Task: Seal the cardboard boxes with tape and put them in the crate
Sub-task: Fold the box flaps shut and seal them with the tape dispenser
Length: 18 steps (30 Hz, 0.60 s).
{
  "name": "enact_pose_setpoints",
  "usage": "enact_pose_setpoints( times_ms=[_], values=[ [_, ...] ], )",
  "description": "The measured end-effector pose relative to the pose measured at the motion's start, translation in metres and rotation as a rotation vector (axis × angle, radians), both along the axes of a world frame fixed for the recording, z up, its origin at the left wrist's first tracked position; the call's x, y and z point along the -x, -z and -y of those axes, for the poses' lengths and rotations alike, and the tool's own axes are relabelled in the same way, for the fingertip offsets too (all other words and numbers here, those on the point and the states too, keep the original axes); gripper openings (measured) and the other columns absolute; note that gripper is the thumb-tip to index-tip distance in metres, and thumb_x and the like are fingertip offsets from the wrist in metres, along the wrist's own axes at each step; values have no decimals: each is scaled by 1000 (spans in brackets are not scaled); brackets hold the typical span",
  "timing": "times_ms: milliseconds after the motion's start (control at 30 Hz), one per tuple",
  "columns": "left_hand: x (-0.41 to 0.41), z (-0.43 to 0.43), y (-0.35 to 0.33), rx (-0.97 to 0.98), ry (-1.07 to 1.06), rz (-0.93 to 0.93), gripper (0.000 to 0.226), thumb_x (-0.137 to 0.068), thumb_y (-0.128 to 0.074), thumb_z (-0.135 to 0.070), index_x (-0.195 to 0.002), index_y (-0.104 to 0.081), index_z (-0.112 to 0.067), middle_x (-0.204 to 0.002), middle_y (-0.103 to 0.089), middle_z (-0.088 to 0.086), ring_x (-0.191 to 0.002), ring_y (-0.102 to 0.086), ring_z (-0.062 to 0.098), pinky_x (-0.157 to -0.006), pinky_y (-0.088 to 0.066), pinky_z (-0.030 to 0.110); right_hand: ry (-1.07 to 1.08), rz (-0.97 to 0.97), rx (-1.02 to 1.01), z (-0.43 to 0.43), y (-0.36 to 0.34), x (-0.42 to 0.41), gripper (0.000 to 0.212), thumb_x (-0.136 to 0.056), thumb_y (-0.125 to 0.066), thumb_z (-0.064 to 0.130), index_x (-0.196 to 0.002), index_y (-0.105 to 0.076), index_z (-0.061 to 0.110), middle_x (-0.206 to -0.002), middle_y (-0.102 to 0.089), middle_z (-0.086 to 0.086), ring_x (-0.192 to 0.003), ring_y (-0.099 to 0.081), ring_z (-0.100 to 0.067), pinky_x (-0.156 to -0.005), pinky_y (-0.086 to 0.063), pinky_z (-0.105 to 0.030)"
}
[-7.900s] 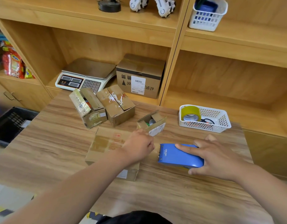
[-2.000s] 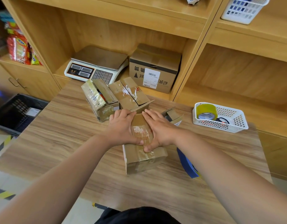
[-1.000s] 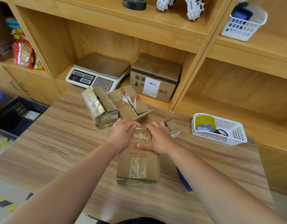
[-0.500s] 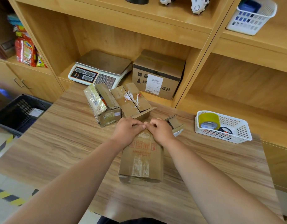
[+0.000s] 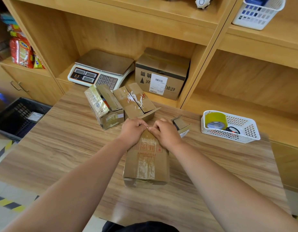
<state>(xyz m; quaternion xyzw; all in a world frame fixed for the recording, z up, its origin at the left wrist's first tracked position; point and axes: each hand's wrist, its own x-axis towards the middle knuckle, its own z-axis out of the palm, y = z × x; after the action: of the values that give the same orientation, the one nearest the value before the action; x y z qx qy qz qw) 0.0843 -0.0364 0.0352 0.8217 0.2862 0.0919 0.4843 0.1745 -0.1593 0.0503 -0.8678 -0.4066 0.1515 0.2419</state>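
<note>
While both hands sit at the far edge of the box [image 5: 145, 163], I see my left hand [image 5: 131, 130] and right hand [image 5: 165, 133] curled, fingertips pinching that edge, knuckles nearly touching. Box lies flat mid-table [image 5: 61, 148], w/ bare wood left & right of it. Other boxes [image 5: 121, 104] crowd just beyond. Crate [image 5: 15, 118] sits on the floor past the table's left edge.

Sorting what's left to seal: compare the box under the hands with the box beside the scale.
The box under the hands lies on the table, held by both hands; the box beside the scale sits untouched on the shelf. The shelf box bears a white barcode label; the held one shows red print. Both are brown cardboard.
</note>
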Motion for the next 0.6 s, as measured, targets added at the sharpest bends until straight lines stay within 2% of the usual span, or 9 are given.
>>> enact_pose_setpoints(
  times_ms=[67, 167, 267, 333, 367, 433, 533, 567, 600],
  values=[
    [0, 0, -1, 5, -3, 4, 36, -91, -55, -16, -63, -62, -39, -91, -63, -3, -105, -53, 26, -96, -41, 48, -65, 11, 56, 6, -6, -1, 26, -91, -57, 40, -90, -55, 14, -96, -46, 5, -105, -40, -19, -83, -36, -34],
    [1, 0, -2, 24, -7, 6, 37, -91, -54, -14, -64, -62, -38, -87, -59, -9, -105, -53, 26, -97, -41, 48, -126, 33, 136, 16, -10, 4, 44, -88, -58, 47, -119, -53, 16, -115, -49, 1, -113, -36, -19, -91, -34, -35],
    [3, 2, -3, 29, -5, 14, 33, -92, -54, -13, -67, -64, -34, -86, -58, -7, -105, -53, 26, -97, -41, 46, -185, -7, 189, 26, -13, 11, 83, -81, -65, 55, -146, -29, 18, -135, -38, -2, -126, -30, -22, -102, -30, -35],
    [3, 2, -2, 23, -5, 29, 29, -92, -55, -13, -71, -66, -30, -86, -58, -6, -104, -54, 25, -96, -42, 46, -219, -47, 259, 31, -15, 15, 113, -71, -70, 63, -153, -6, 18, -148, -21, 0, -135, -17, -22, -110, -21, -35],
    [4, 2, -1, 11, 1, 36, 26, -92, -55, -14, -73, -68, -28, -87, -59, -6, -104, -54, 25, -95, -42, 46, -223, -58, 276, 33, -14, 16, 121, -67, -71, 65, -153, 0, 18, -151, -15, 1, -137, -12, -20, -113, -17, -35],
    [6, 2, 0, -24, 7, 42, 21, -92, -56, -19, -78, -69, -28, -88, -61, -7, -104, -53, 25, -96, -42, 46, -200, -67, 242, 34, -13, 18, 121, -66, -74, 63, -153, -2, 19, -152, -14, 2, -137, -11, -19, -112, -15, -34],
    [13, 6, -3, -86, 9, 45, 12, -90, -60, -27, -84, -69, -33, -97, -64, -6, -106, -51, 20, -97, -41, 45, -110, -104, 75, 34, -7, 20, 95, -73, -74, 54, -148, -25, 22, -142, -30, -1, -127, -24, -17, -101, -24, -27],
    [16, 7, -4, -128, 26, 22, 9, -90, -61, -30, -93, -69, -33, -103, -63, -5, -108, -48, 19, -99, -38, 44, -84, -118, 24, 33, -5, 21, 85, -76, -73, 49, -144, -31, 22, -138, -35, -1, -123, -27, -16, -97, -25, -26],
    [20, 10, -6, -183, 49, -13, 18, -89, -62, -32, -105, -67, -33, -113, -60, -4, -111, -44, 18, -101, -35, 42, -64, -128, -13, 32, -3, 22, 76, -79, -72, 45, -142, -36, 21, -134, -38, -2, -119, -28, -15, -95, -26, -26]
  ],
)
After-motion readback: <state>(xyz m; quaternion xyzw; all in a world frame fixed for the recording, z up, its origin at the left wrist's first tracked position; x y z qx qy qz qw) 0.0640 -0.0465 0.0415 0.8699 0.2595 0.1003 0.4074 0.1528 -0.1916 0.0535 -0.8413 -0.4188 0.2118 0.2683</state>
